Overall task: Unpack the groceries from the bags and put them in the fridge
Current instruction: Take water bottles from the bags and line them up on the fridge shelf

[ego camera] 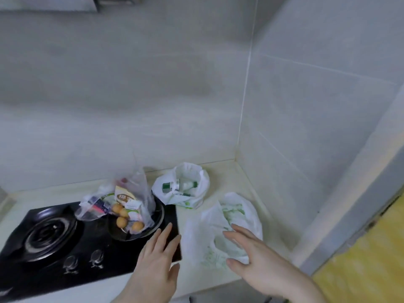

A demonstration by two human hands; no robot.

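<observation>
You are standing at a pale kitchen counter (pixel 227 171) in a tiled corner, looking down at both your hands. Your left hand (pixel 156 259) is hovering with fingers straight and spread wide over the near right corner of a black stove (pixel 54 248), holding nothing. Your right hand (pixel 251 252) is also spread wide and empty, reaching over a crumpled white bag (pixel 231 217) with green print that is lying on the counter just right of the stove; whether it is touching the bag is hard to tell, and nothing is showing of what, if anything, is inside. Farther back, a second white bag (pixel 185 186) is standing open against the wall, showing small white bottles (pixel 188 184) with green caps. On the stove's right burner, a clear bag (pixel 122 202) is sitting with packets and several round orange fruits (pixel 122 215) inside. The fridge is not in view. Judging by this, the unpacking is barely underway: two bags are still sitting full, and nothing is being carried anywhere yet.
</observation>
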